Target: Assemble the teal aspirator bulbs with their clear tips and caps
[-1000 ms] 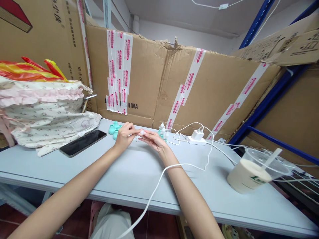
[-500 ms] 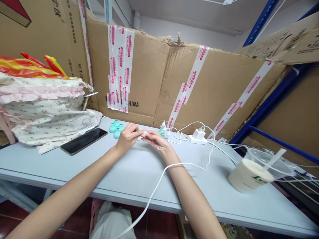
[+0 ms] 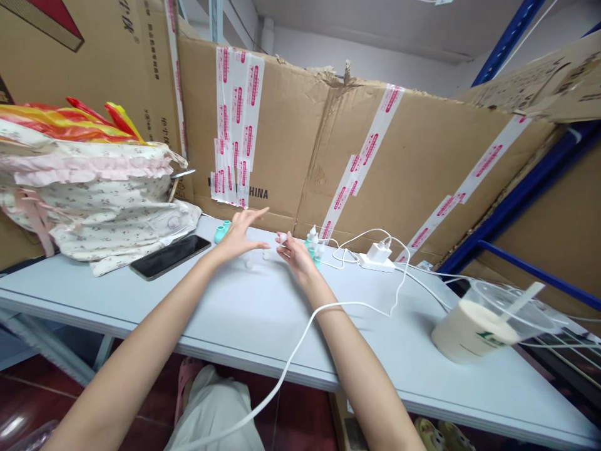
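My left hand [image 3: 240, 237] is open, thumb and fingers spread wide, with nothing between them. Behind it a few small teal bottles [image 3: 220, 233] stand partly hidden. My right hand [image 3: 295, 254] pinches a small white rounded piece [image 3: 282, 238], too small to identify, between thumb and fingers. Just beyond that hand are more teal bottles with white pointed tops [image 3: 313, 237], partly covered by it. Between the hands, a small whitish piece [image 3: 248, 264] lies on the grey table [image 3: 263, 313], somewhat blurred.
On the left, a black phone [image 3: 169, 257] lies before a floral cloth bag [image 3: 103, 200]. A white charger on a power strip [image 3: 378, 260] sits at the back, its cable [image 3: 300, 341] looping over my right forearm. A drink cup [image 3: 474, 332] stands at right. Cardboard [image 3: 282, 138] walls the back.
My hands have parted. The left has let go, opened and lifted leftward, while the right keeps the small white piece. The camera view has shifted slightly.
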Tool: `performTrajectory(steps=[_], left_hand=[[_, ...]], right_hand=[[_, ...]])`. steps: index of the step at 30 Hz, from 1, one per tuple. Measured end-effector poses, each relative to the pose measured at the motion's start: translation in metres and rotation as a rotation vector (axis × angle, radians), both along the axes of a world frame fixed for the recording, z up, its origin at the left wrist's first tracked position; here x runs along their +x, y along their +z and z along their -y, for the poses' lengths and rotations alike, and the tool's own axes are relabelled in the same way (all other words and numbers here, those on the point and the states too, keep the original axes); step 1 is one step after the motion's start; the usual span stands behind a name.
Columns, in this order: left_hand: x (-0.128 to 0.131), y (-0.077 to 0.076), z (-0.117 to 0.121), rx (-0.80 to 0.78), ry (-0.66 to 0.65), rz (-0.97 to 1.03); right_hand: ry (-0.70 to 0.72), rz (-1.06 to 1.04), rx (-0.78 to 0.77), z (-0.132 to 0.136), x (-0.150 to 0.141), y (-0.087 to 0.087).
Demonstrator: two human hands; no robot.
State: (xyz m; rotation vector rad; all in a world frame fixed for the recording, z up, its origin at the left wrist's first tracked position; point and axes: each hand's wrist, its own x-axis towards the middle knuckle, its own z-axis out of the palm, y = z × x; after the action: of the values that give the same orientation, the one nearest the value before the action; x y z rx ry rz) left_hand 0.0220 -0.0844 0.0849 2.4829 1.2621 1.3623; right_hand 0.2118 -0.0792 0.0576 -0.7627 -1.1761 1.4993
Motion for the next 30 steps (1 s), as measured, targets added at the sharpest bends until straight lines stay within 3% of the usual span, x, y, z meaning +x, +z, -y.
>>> performTrajectory(steps=[2,7,12,17,25,30], left_hand=[[-0.016,-0.002,-0.006,-0.132,-0.030,-0.081],[-0.038,-0.019,-0.015,-0.379,0.065,-0.392],[-0.030,-0.030,-0.018,-0.355,0.050,-0.434],[-0.020,-0.025,-0.016,-0.319,-0.045,-0.284],[0.001,-0.011,-0.004,-0.538,-0.396,0.196],[0.006,-0.019,-0.012,-0.489,-0.414,0.298]], right_hand=[[-0.050,-0.002,-0.029,-0.004,0.005,-0.001],[-0.102,-0.063,-0.044,-0.009,0.010,-0.004],[-0.076,-0.012,0.001,-0.006,0.007,-0.004],[-0.092,0.047,0.033,-0.004,0.006,-0.004],[-0.174,0.100,0.220,-0.002,-0.003,-0.002],[-0.225,0.110,0.306,0.000,-0.008,0.000]])
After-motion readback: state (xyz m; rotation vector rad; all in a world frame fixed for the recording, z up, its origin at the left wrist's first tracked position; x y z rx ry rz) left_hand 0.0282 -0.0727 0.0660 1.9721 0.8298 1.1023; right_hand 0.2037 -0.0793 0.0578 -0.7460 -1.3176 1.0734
